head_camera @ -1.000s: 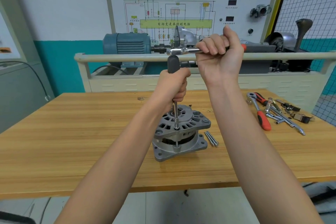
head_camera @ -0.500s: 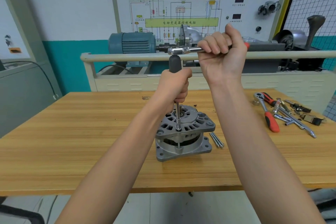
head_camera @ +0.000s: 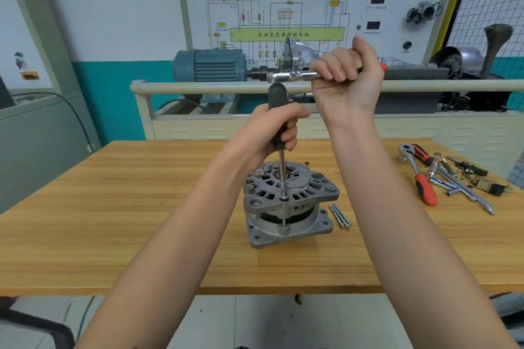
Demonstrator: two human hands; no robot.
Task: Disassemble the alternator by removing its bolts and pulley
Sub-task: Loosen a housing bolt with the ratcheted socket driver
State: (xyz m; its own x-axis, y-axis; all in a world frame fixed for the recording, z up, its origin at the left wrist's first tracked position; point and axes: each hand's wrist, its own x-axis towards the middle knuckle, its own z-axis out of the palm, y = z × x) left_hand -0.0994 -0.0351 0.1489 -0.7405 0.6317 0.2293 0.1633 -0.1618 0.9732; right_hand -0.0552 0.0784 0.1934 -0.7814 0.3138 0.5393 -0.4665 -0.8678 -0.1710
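Grey alternator (head_camera: 286,201), wood-grain table (head_camera: 113,221), red-handled ratchet (head_camera: 419,176).

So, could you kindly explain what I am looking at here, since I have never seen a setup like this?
There is no robot: a person wears a camera on the head, so the single picture looks forward and down over their own arms. On the wooden table stands a grey alternator, the part being taken apart. The left hand grips the black handle of an upright driver whose tip sits on a bolt in the housing. The right hand grips a silver ratchet lying across the driver's top. Beside the alternator lie loose long bolts; farther right is a red-handled ratchet among other tools. Behind the table is a training bench with a blue motor.
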